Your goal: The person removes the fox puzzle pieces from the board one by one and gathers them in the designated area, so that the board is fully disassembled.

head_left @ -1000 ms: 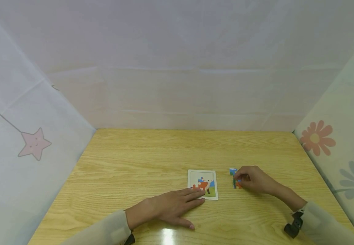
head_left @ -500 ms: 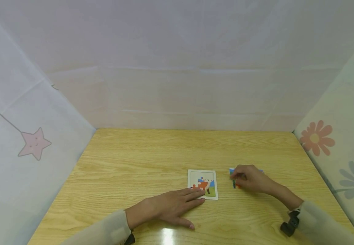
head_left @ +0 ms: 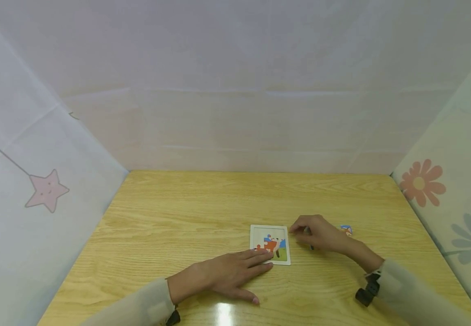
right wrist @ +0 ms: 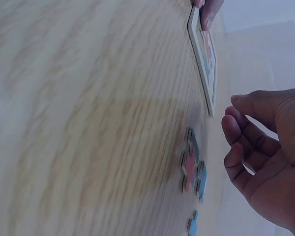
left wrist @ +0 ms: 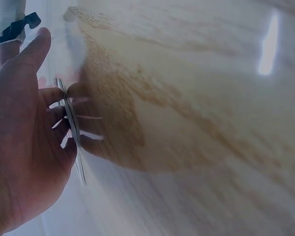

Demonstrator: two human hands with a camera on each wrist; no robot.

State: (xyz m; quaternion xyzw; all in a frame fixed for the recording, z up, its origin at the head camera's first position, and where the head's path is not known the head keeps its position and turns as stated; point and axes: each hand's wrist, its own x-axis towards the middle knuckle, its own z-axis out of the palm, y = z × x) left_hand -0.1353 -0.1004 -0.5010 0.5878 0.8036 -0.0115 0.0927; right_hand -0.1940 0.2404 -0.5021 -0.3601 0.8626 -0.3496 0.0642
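A puzzle frame [head_left: 260, 234] is being held flat on the wooden table [head_left: 186, 208] by the left hand [head_left: 229, 275]. The fingers are being laid straight and spread over its lower left part, nothing being gripped; presumably the frame is being braced against sliding. The fitted pieces [head_left: 271, 245] are being partly covered by the fingertips; the upper left of the recess is being left bare.

The right hand [head_left: 320, 233] is being held just beside the frame's right edge, fingers bent, thumb being brought close to the index fingertip. Whether a piece is being pinched cannot be told. Below it, loose pieces [right wrist: 189, 168] are being kept on the table, a blue piece [right wrist: 192, 224] being set slightly apart, probably for easy reach by that hand.
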